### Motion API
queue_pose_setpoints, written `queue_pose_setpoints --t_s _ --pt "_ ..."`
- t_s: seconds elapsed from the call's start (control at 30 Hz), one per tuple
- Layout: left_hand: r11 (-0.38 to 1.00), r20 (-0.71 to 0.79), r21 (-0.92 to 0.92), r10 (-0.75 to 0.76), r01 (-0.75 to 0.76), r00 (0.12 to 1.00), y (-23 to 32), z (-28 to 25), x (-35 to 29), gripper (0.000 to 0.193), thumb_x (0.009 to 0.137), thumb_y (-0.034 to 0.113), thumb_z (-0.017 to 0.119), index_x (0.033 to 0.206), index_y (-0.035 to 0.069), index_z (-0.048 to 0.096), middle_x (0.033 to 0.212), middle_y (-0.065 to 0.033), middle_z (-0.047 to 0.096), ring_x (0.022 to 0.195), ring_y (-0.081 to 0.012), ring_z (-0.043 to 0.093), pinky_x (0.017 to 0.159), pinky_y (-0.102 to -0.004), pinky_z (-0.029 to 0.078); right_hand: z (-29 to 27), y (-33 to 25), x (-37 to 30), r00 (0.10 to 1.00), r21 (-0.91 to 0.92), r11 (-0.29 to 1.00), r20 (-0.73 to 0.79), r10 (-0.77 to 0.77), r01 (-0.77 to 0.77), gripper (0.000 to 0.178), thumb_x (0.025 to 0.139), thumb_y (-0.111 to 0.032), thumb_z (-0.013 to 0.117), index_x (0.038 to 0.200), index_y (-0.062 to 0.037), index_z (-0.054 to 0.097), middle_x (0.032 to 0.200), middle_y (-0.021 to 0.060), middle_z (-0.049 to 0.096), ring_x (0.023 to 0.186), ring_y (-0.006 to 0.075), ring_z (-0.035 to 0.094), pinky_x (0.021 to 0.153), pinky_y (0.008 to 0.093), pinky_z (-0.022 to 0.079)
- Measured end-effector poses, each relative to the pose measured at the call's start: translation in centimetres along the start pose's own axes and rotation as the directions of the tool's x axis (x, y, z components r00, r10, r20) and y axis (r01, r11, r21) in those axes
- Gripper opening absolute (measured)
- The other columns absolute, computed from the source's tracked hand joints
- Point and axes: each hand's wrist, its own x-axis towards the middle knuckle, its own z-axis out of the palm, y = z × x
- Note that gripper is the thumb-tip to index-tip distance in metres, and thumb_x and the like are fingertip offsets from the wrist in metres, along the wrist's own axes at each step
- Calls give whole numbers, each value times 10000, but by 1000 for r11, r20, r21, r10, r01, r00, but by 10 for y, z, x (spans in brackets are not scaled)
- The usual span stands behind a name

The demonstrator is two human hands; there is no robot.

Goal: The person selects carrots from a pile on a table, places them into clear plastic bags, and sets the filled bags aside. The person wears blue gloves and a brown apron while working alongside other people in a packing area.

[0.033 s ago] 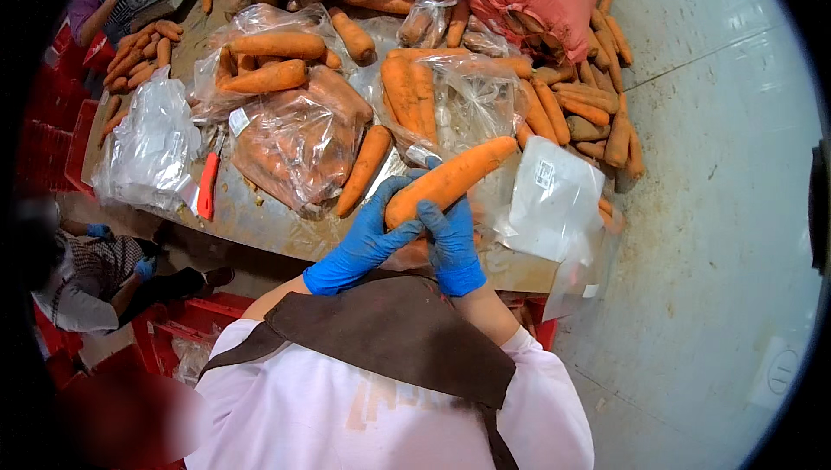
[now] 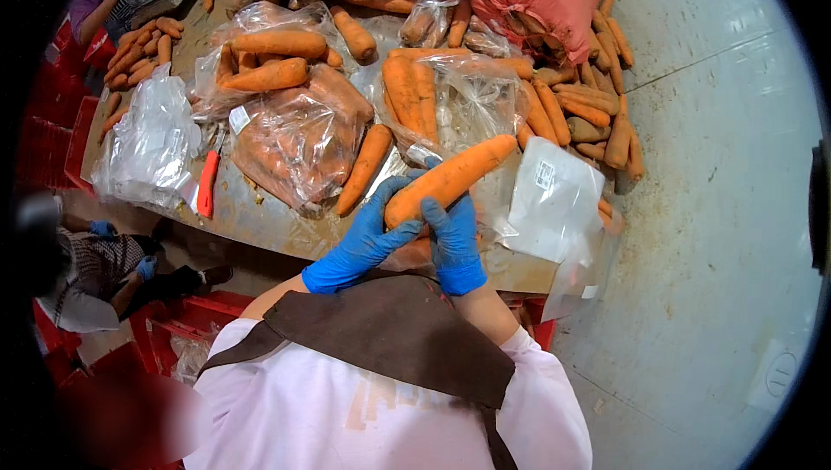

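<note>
A large orange carrot (image 2: 454,179) slants up to the right in front of me, its thick end toward my body. My left hand (image 2: 367,226), in a blue glove, closes round the thick end from the left. My right hand (image 2: 454,232), gloved alike, grips the same end from the right, thumb pressed on its side. Just beyond the carrot an open clear bag (image 2: 472,102) lies with carrots (image 2: 402,93) in and on it. Left of my hands, a loose carrot (image 2: 364,169) rests against a filled bag of carrots (image 2: 290,145).
A red-handled knife (image 2: 208,183) lies by folded clear bags (image 2: 151,141) on the metal table (image 2: 277,241). Flat bags (image 2: 554,197) sit at the right, near piled carrots (image 2: 619,137) and a red sack (image 2: 537,3). Red crates (image 2: 182,323) and other people (image 2: 91,275) are at left.
</note>
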Motion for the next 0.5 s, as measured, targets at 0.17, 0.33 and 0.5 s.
queue_pose_setpoints --t_s 0.17,0.33,0.5 --pt "901 -54 390 227 -189 972 -8 -4 -3 620 775 282 689 1244 3 396 1170 -121 496 1093 -199 471 904 -316 397 -7 -7 28 985 457 873 38 170 -169 648 826 -487 543 1198 29 421 1013 125 565 962 264 546 870 386 449" --pt "987 -27 152 49 -45 998 -9 -15 0 635 755 246 708 1256 5 401 1178 -123 502 1077 -188 485 890 -323 411 4 -15 41 989 709 690 127 76 -144 598 827 -542 497 1114 -17 488 957 108 566 912 240 548 834 378 454" --pt "977 -26 191 96 -90 995 -7 -12 -2 628 743 192 719 1259 11 409 1206 -135 496 1103 -189 474 909 -325 404 3 -1 35 978 567 809 205 44 -155 603 810 -479 564 1195 -37 424 1024 105 554 1005 253 521 891 392 434"
